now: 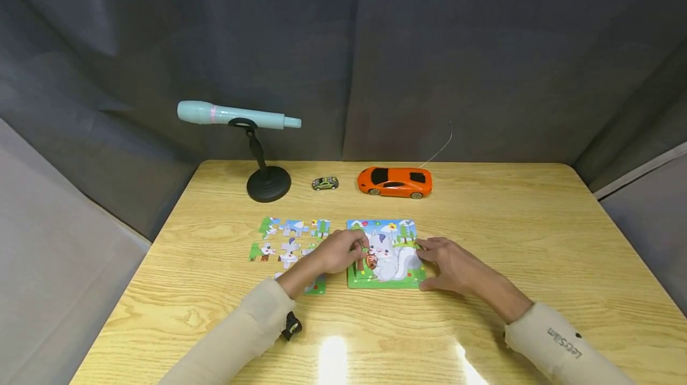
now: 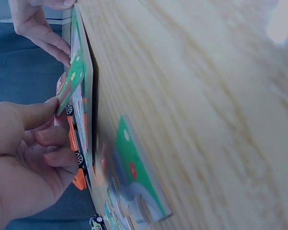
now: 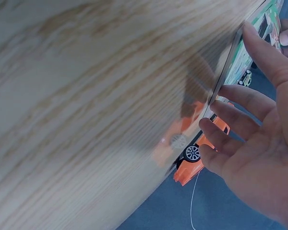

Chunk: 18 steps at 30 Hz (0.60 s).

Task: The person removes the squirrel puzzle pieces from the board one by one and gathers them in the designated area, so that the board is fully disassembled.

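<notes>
A square puzzle board [image 1: 397,263] with a white squirrel picture lies in the middle of the wooden table [image 1: 537,242]. My left hand [image 1: 361,249] pinches a small green-edged puzzle piece [image 2: 69,86] between thumb and fingers at the board's left side. In the left wrist view the piece is tilted up off the board [image 2: 81,62]. My right hand [image 1: 426,263] rests with straight fingers [image 3: 230,112] against the board's right edge [image 3: 225,72], thumb at the near corner. It holds nothing.
Several loose puzzle pieces [image 1: 290,236] lie left of the board, one [image 2: 134,167] near my left wrist. At the back stand a pale blue microphone [image 1: 236,115] on a black stand, a small green car [image 1: 325,183] and an orange car [image 1: 395,182]. Dark curtains surround the table.
</notes>
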Tool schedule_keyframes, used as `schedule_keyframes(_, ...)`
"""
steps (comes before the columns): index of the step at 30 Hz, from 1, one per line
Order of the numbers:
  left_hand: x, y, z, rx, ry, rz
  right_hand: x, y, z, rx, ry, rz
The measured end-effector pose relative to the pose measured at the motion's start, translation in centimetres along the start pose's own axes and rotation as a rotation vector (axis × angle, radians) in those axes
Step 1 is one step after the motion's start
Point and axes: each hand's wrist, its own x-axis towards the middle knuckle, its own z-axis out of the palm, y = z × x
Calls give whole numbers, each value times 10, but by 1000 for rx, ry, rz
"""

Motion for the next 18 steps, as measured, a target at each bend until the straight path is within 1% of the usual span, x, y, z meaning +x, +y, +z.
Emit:
schedule_keyframes(4,-1,-2,-3,-21,-5,25,0,-1,-1,5,-7,4)
schedule_keyframes(9,-6,-8,-13,-93,-19,41,0,0,0,11,-11,10)
schedule_keyframes(14,-16,-21,-26,-106,1,20,1,0,0,11,-14,12)
schedule_keyframes(18,-27,-32,-37,-121,-2,5,0,0,0,13,-9,14)
